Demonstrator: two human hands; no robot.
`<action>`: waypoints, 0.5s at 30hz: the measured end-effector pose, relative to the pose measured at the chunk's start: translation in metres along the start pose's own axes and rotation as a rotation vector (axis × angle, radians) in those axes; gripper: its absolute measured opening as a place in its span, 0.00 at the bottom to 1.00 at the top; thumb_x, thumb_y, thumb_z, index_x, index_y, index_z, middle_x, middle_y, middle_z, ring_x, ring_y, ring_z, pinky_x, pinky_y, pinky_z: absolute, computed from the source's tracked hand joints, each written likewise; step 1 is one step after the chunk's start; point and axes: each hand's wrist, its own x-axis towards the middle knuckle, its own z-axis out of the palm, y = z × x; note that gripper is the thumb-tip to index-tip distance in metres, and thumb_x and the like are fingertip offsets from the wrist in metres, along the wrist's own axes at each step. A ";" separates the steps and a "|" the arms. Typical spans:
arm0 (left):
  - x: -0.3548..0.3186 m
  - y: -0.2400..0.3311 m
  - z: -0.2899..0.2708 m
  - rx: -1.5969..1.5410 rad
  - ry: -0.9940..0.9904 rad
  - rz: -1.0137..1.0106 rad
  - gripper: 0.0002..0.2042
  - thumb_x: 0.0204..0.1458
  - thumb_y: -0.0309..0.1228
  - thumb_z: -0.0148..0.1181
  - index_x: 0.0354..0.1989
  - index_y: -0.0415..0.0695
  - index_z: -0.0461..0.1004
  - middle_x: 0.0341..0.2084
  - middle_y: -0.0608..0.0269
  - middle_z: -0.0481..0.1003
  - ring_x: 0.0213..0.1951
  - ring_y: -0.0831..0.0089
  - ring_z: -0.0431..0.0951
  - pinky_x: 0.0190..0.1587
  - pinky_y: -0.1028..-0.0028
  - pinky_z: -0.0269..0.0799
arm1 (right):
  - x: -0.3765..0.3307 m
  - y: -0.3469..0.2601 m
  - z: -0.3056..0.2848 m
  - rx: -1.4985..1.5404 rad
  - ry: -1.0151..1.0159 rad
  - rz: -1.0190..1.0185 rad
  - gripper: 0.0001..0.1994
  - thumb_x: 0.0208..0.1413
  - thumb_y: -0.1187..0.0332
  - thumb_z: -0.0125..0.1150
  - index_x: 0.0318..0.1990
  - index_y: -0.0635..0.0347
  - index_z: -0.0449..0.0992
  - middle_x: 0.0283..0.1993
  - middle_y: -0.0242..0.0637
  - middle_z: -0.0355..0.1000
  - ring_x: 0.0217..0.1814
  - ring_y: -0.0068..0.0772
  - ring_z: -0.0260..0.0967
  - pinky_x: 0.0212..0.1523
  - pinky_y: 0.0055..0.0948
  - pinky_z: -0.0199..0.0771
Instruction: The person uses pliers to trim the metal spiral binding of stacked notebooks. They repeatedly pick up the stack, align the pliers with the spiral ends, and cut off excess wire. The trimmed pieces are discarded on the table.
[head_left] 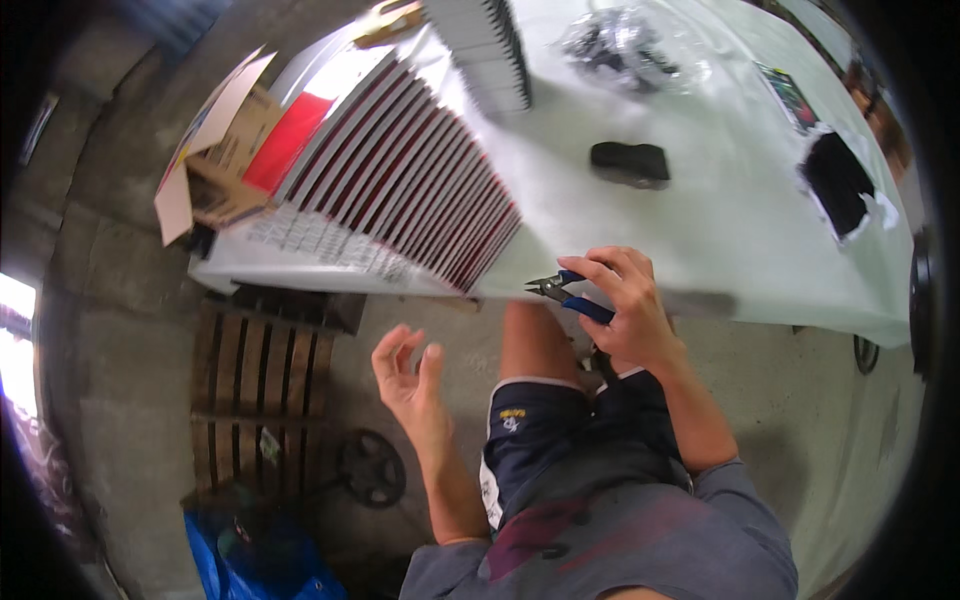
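Table (700,200): covered in a white sheet, it fills the upper middle and right of the view; its near edge runs just above the person's knees.
Floor (130,330): grey concrete, seen at the left and under the table.
Boxes (410,170): a long row of flat white boxes with dark red edges stands on edge, leaning, on the left part of the table.
Pallet (260,390): dark wooden slats on the floor below the row of boxes.
Carton (225,150): an open brown cardboard carton at the far left end of the table, flaps up.
Stack (485,50): a second set of white boxes near the table's far edge.
Bag (625,45): a clear plastic bag with dark parts inside, near the far edge of the table.
Black patch (838,180): a flat dark shape with torn white paper around it, at the right of the table.
Wheel (370,467): a small black wheel on the floor, near the pallet.
Right hand (625,305): at the table's near edge, fingers curled around the blue handles of the cutters.
Left hand (410,380): below the table edge, over the floor, palm open, fingers spread and loosely bent, holding nothing.
Black block (630,163): a small dark object lying alone on the sheet, well apart from the right hand.
Cutters (562,290): small, blue-handled; the metal tip points left toward the near end of the boxes, just at the table's edge.
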 end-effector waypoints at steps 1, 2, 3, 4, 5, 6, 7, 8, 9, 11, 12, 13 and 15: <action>0.001 0.005 0.000 0.001 0.019 0.004 0.17 0.50 0.22 0.58 0.49 0.40 0.66 0.45 0.62 0.66 0.44 0.71 0.69 0.43 0.73 0.67 | 0.001 -0.007 0.006 0.009 -0.044 -0.020 0.28 0.33 0.73 0.66 0.49 0.46 0.72 0.43 0.35 0.66 0.48 0.39 0.64 0.52 0.39 0.57; 0.003 0.008 0.002 -0.007 0.020 0.007 0.19 0.50 0.22 0.58 0.51 0.40 0.65 0.46 0.62 0.66 0.45 0.71 0.69 0.44 0.73 0.67 | 0.003 -0.013 0.012 0.026 -0.065 -0.018 0.27 0.33 0.72 0.67 0.48 0.47 0.73 0.42 0.35 0.66 0.47 0.39 0.64 0.50 0.39 0.58; 0.005 0.008 0.003 -0.016 0.017 0.009 0.20 0.50 0.22 0.58 0.52 0.40 0.64 0.47 0.61 0.65 0.45 0.70 0.69 0.45 0.72 0.67 | 0.004 -0.018 0.019 0.027 -0.079 -0.026 0.26 0.33 0.71 0.67 0.48 0.47 0.73 0.42 0.34 0.66 0.47 0.39 0.64 0.50 0.39 0.58; 0.006 0.006 0.005 0.004 -0.005 0.006 0.21 0.50 0.23 0.58 0.54 0.40 0.63 0.47 0.61 0.65 0.45 0.69 0.69 0.45 0.72 0.67 | 0.005 -0.019 0.023 0.020 -0.088 -0.028 0.26 0.34 0.71 0.67 0.48 0.47 0.73 0.42 0.34 0.66 0.47 0.39 0.64 0.50 0.40 0.58; 0.007 0.004 0.007 0.022 -0.030 0.004 0.22 0.51 0.24 0.58 0.55 0.40 0.62 0.48 0.61 0.65 0.46 0.69 0.69 0.46 0.72 0.67 | 0.006 -0.020 0.027 0.011 -0.095 -0.028 0.26 0.34 0.70 0.67 0.48 0.47 0.73 0.42 0.34 0.67 0.46 0.38 0.64 0.50 0.40 0.58; 0.008 0.002 0.009 0.039 -0.057 0.002 0.23 0.51 0.24 0.58 0.56 0.39 0.62 0.48 0.61 0.64 0.46 0.68 0.69 0.46 0.72 0.67 | 0.007 -0.022 0.031 0.007 -0.095 -0.022 0.26 0.34 0.70 0.67 0.48 0.46 0.72 0.42 0.34 0.67 0.47 0.38 0.64 0.50 0.41 0.57; 0.011 0.001 0.013 0.030 -0.048 0.004 0.23 0.52 0.26 0.58 0.56 0.39 0.61 0.48 0.60 0.65 0.47 0.68 0.69 0.46 0.72 0.66 | 0.010 -0.023 0.033 0.001 -0.090 -0.015 0.25 0.35 0.69 0.68 0.48 0.46 0.72 0.42 0.34 0.67 0.47 0.38 0.64 0.50 0.42 0.57; 0.013 0.002 0.017 0.021 -0.039 0.007 0.23 0.52 0.27 0.58 0.56 0.38 0.61 0.47 0.60 0.65 0.47 0.67 0.69 0.47 0.71 0.66 | 0.012 -0.025 0.035 -0.005 -0.085 -0.007 0.25 0.35 0.68 0.68 0.48 0.46 0.72 0.42 0.34 0.67 0.47 0.38 0.64 0.50 0.43 0.57; 0.015 0.003 0.022 0.011 -0.030 0.011 0.23 0.53 0.29 0.58 0.56 0.38 0.61 0.47 0.60 0.65 0.48 0.67 0.69 0.47 0.71 0.66 | 0.016 -0.027 0.035 -0.004 -0.080 0.002 0.25 0.36 0.68 0.68 0.48 0.46 0.72 0.42 0.34 0.67 0.47 0.38 0.64 0.50 0.44 0.57; 0.021 0.004 0.030 0.007 0.005 0.078 0.23 0.54 0.32 0.57 0.56 0.37 0.61 0.47 0.59 0.65 0.48 0.67 0.69 0.47 0.72 0.66 | 0.024 -0.031 0.036 0.000 -0.066 0.017 0.26 0.36 0.67 0.67 0.49 0.46 0.71 0.42 0.33 0.67 0.47 0.37 0.64 0.50 0.46 0.56; 0.024 0.005 0.034 0.005 0.024 0.112 0.23 0.55 0.33 0.56 0.56 0.36 0.60 0.47 0.58 0.66 0.49 0.67 0.69 0.47 0.72 0.66 | 0.027 -0.033 0.037 -0.003 -0.055 0.016 0.26 0.36 0.67 0.67 0.49 0.45 0.71 0.42 0.33 0.67 0.47 0.37 0.64 0.50 0.46 0.56; 0.027 0.007 0.038 -0.013 0.035 0.127 0.23 0.55 0.34 0.56 0.55 0.36 0.61 0.46 0.58 0.67 0.48 0.68 0.69 0.46 0.72 0.66 | 0.031 -0.035 0.038 -0.006 -0.042 0.010 0.26 0.36 0.67 0.68 0.49 0.45 0.71 0.42 0.33 0.67 0.47 0.37 0.64 0.50 0.46 0.56; 0.033 0.010 0.043 -0.049 0.059 0.159 0.22 0.56 0.36 0.55 0.54 0.34 0.62 0.45 0.59 0.68 0.47 0.71 0.70 0.45 0.73 0.67 | 0.039 -0.040 0.041 -0.015 -0.021 -0.007 0.26 0.36 0.67 0.68 0.49 0.45 0.71 0.42 0.33 0.67 0.47 0.37 0.64 0.51 0.46 0.56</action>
